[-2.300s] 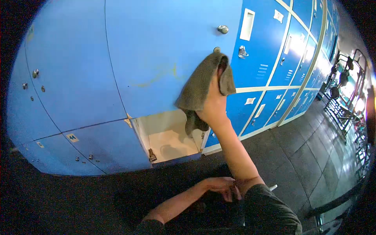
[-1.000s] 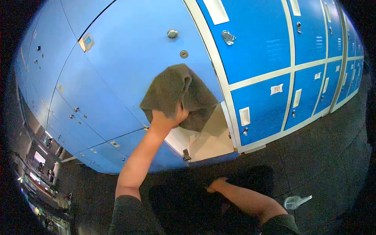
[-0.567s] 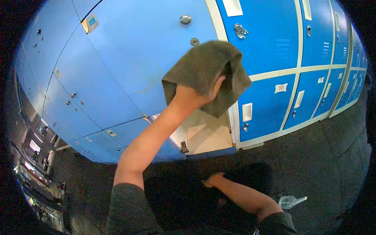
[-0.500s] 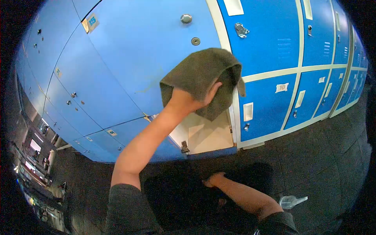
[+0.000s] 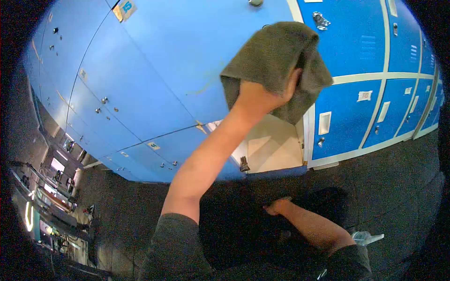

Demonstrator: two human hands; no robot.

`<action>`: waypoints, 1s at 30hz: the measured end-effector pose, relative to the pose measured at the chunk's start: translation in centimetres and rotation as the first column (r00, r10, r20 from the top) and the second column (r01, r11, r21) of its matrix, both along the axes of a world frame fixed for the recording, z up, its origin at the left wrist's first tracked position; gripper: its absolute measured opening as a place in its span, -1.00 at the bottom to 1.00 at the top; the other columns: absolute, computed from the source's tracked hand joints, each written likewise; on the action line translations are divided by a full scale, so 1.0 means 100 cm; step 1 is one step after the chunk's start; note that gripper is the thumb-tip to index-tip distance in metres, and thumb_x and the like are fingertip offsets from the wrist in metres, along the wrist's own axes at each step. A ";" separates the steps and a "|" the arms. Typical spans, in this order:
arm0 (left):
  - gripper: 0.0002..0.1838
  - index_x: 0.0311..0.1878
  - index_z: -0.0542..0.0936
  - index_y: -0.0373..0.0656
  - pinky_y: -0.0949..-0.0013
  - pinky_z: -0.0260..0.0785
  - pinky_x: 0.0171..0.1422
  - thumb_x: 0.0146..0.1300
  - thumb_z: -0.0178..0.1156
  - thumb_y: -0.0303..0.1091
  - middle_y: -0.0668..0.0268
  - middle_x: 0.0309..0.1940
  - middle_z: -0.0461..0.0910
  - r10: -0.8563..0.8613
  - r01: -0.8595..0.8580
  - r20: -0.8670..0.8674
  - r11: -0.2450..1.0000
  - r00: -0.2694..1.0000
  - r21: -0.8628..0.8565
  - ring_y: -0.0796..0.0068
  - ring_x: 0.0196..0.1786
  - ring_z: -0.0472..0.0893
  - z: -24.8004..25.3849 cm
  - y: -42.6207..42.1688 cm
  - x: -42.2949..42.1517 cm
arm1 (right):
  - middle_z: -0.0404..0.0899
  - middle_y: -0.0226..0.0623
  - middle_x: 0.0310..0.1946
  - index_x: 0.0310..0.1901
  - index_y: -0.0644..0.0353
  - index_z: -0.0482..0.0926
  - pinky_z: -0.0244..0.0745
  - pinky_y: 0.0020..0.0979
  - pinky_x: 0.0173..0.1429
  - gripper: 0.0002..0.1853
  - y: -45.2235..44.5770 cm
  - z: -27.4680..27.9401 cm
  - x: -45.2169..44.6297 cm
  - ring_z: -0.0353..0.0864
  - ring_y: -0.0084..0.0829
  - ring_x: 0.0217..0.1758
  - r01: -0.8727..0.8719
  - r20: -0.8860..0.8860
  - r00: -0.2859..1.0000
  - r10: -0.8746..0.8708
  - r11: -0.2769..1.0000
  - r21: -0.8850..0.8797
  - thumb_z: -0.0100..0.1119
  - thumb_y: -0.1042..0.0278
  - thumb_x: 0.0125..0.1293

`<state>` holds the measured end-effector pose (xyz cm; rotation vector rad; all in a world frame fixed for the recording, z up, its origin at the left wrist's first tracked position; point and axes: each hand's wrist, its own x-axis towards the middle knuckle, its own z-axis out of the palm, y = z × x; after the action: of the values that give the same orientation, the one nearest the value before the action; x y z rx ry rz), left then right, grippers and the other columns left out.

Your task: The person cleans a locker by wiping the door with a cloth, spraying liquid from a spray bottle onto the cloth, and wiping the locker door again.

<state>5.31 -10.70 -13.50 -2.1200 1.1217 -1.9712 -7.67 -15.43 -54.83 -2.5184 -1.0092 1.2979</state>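
My left hand [image 5: 265,96] has a grey-green cloth [image 5: 274,51] bunched around its fingers, with the thumb showing at the cloth's right side. The cloth lies against the lower right part of a large light-blue locker door [image 5: 187,42], beside the pale frame strip and just above an open compartment [image 5: 272,147]. Yellowish marks [image 5: 201,86] show on the door left of the cloth. Low over the dark floor, my right hand [image 5: 279,206] is small and dim; its fingers are hard to make out.
Darker blue lockers [image 5: 349,117] with white handles run off to the right. A metal latch piece [image 5: 244,164] sits at the compartment's left edge. A clear plastic bottle [image 5: 363,237] is on the floor [image 5: 398,201] by my right forearm. Equipment stands at the far left.
The cloth was in my right hand at first and is now in my left. Lately the cloth has shifted right and up in view, partly because the camera turned.
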 end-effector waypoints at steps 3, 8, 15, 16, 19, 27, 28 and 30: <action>-0.64 0.14 0.72 -0.06 -0.11 0.36 0.43 0.35 0.31 -0.15 0.08 0.15 0.67 0.039 -0.037 -0.165 0.999 0.985 0.013 -0.13 0.24 0.59 -0.016 0.007 -0.012 | -0.04 -0.25 0.73 0.70 -0.22 0.00 -0.15 0.41 0.67 -0.21 -0.006 0.049 -0.006 -0.04 0.04 0.75 0.029 0.008 1.000 -0.028 0.993 -0.114 -0.40 -0.40 0.56; -0.60 0.16 0.70 -0.13 -0.12 0.35 0.44 0.32 0.33 -0.18 0.03 0.16 0.65 0.116 -0.116 -0.063 0.993 0.991 0.002 -0.14 0.25 0.59 -0.008 0.031 -0.020 | -0.06 -0.27 0.73 0.70 -0.25 -0.03 -0.17 0.40 0.68 -0.20 -0.010 0.067 -0.006 -0.09 0.02 0.76 0.013 0.058 0.998 -0.008 0.997 -0.081 -0.43 -0.42 0.55; -0.43 0.31 0.63 -0.16 -0.18 0.21 0.59 0.25 0.29 -0.13 -0.05 0.32 0.57 0.130 -0.125 0.050 0.988 0.990 -0.093 -0.21 0.38 0.52 0.016 -0.001 0.009 | -0.06 -0.27 0.73 0.70 -0.17 0.01 -0.18 0.44 0.66 -0.16 -0.002 0.042 -0.005 -0.07 0.01 0.76 0.067 0.031 0.998 -0.063 0.988 -0.138 -0.44 -0.46 0.54; -0.45 0.27 0.64 -0.14 -0.16 0.26 0.53 0.23 0.30 -0.15 -0.02 0.27 0.60 0.117 -0.110 0.096 0.991 0.988 -0.082 -0.19 0.33 0.55 0.014 -0.003 0.010 | -0.06 -0.27 0.73 0.70 -0.17 0.02 -0.18 0.44 0.66 -0.16 -0.010 0.072 -0.008 -0.07 0.01 0.76 0.071 0.011 0.997 -0.070 0.992 -0.107 -0.43 -0.45 0.54; -0.60 0.10 0.71 -0.08 -0.05 0.48 0.27 0.18 0.31 -0.24 0.14 0.04 0.71 0.034 -0.034 0.132 0.999 0.991 -0.008 -0.08 0.08 0.66 0.006 -0.006 0.003 | -0.05 -0.27 0.73 0.69 -0.17 0.03 -0.17 0.45 0.65 -0.16 -0.018 0.083 -0.012 -0.07 0.01 0.76 0.081 -0.023 0.996 -0.083 0.993 -0.090 -0.41 -0.45 0.54; -0.49 0.26 0.65 -0.16 -0.16 0.35 0.46 0.22 0.29 -0.26 -0.04 0.20 0.63 0.277 -0.300 -0.289 0.953 0.916 -0.038 -0.21 0.28 0.57 -0.012 0.024 -0.036 | 0.00 -0.27 0.72 0.68 -0.23 0.08 -0.12 0.46 0.64 -0.21 -0.007 0.038 -0.007 -0.02 0.05 0.74 0.092 0.132 0.987 -0.093 0.996 0.019 -0.32 -0.41 0.54; -0.47 0.28 0.63 -0.16 -0.17 0.31 0.50 0.23 0.30 -0.26 -0.04 0.23 0.61 0.360 -0.468 -0.532 0.880 0.766 -0.078 -0.23 0.32 0.54 0.016 -0.011 -0.061 | 0.00 -0.27 0.72 0.68 -0.24 0.09 -0.11 0.46 0.63 -0.22 -0.007 0.031 -0.008 -0.01 0.05 0.74 0.123 0.115 0.986 -0.125 0.992 0.018 -0.31 -0.40 0.55; -0.40 0.35 0.60 -0.15 -0.18 0.21 0.58 0.22 0.32 -0.22 0.01 0.29 0.60 0.146 -0.145 0.023 0.988 0.989 -0.044 -0.21 0.40 0.50 -0.008 0.022 -0.005 | -0.01 -0.26 0.72 0.67 -0.26 0.10 -0.11 0.47 0.63 -0.23 -0.002 0.017 -0.005 0.00 0.06 0.73 0.128 0.079 0.989 -0.124 0.991 -0.045 -0.29 -0.39 0.54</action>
<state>4.78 -8.50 -14.34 -2.1228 0.9000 -1.9681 -8.20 -15.61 -53.18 -2.6397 -0.8254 1.2158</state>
